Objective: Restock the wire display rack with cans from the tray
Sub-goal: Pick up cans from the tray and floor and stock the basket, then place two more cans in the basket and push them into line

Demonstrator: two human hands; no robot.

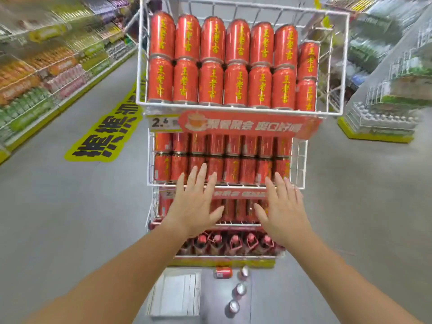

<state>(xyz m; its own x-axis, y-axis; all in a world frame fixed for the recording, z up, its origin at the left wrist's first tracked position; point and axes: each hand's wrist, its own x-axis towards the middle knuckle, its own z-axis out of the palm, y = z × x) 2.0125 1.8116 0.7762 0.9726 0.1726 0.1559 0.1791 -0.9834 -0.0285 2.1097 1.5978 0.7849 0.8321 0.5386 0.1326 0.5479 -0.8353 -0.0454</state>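
A white wire display rack (pixel 336 66) stands in front of me, its tiers stacked with red cans (pixel 211 83) bearing yellow characters. My left hand (pixel 195 204) and my right hand (pixel 284 209) are both stretched out in front of the second and third tiers, fingers straight and spread, holding nothing. Whether the fingertips touch the rack's cans is unclear. On the floor at the rack's foot lie three upright loose cans (pixel 239 289) and one can on its side (pixel 223 273). A flat white tray or cardboard sheet (pixel 175 293) lies beside them with nothing on it.
A red promotional sign (pixel 247 123) and a price tag reading 2.6 (pixel 163 123) hang under the top basket. Stocked store shelves (pixel 46 73) run along the left; a wrapped pallet of goods (pixel 383 108) stands at right. A yellow floor sticker (pixel 105 136) marks the grey aisle.
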